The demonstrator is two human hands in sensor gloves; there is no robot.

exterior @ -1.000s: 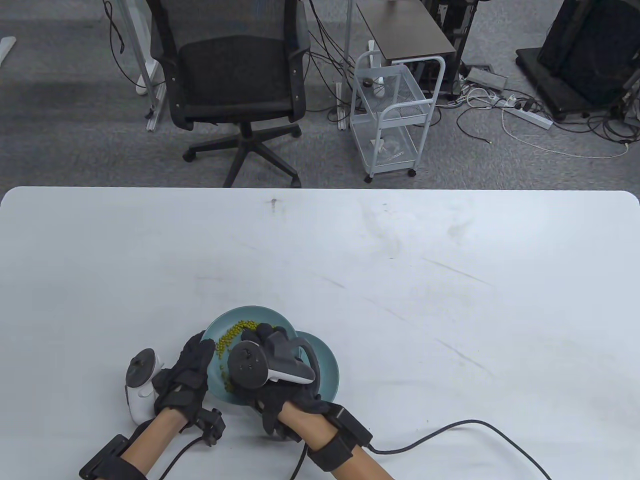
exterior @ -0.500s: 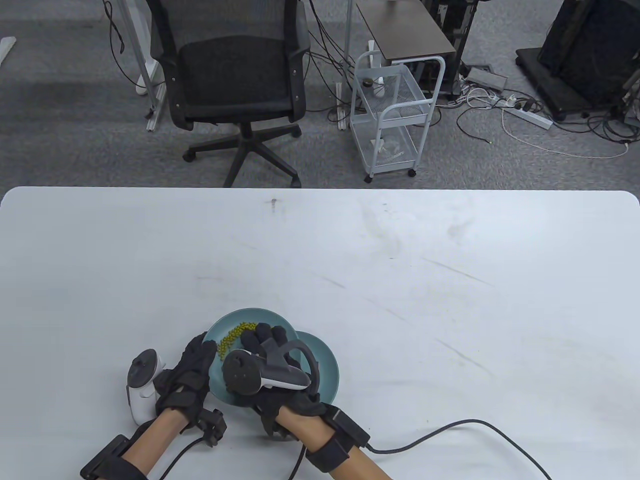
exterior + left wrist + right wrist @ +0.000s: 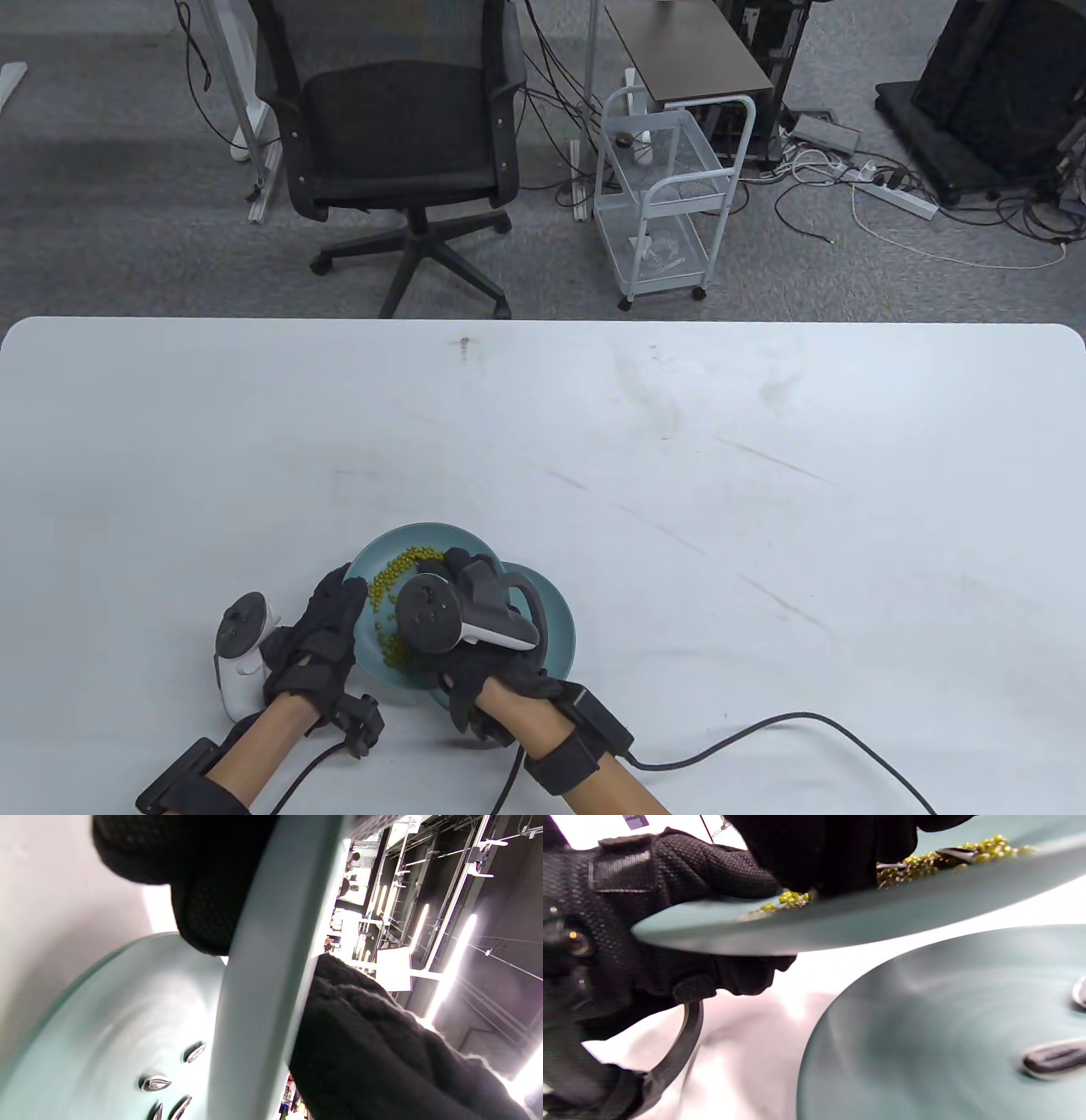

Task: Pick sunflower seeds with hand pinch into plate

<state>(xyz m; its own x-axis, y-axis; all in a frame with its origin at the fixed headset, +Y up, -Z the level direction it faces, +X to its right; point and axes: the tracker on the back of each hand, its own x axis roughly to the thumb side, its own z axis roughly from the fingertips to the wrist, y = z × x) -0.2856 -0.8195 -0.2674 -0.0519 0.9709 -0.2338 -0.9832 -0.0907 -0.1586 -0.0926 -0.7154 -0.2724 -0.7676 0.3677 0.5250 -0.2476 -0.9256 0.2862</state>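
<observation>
My left hand [image 3: 344,598] grips the left rim of a teal plate [image 3: 424,533] and holds it tilted above the table. This plate carries green beans [image 3: 392,576] mixed with dark sunflower seeds [image 3: 956,853]. My right hand [image 3: 451,564] reaches over it, fingers [image 3: 831,853] bunched down on the pile; whether they hold a seed is hidden. A second teal plate [image 3: 556,624] lies on the table under its right side, with several sunflower seeds [image 3: 1052,1060] in it. In the left wrist view the held plate's rim [image 3: 263,963] crosses above the lower plate [image 3: 110,1018].
The white table [image 3: 679,441] stretches far and right of the plates. A black cable [image 3: 764,730] runs from my right wrist along the near edge. An office chair [image 3: 399,127] and a white wire cart [image 3: 670,195] stand beyond the far edge.
My right hand drew back a little, then moved forward again, and its fingers curled down into the pile. The left hand and both plates barely moved.
</observation>
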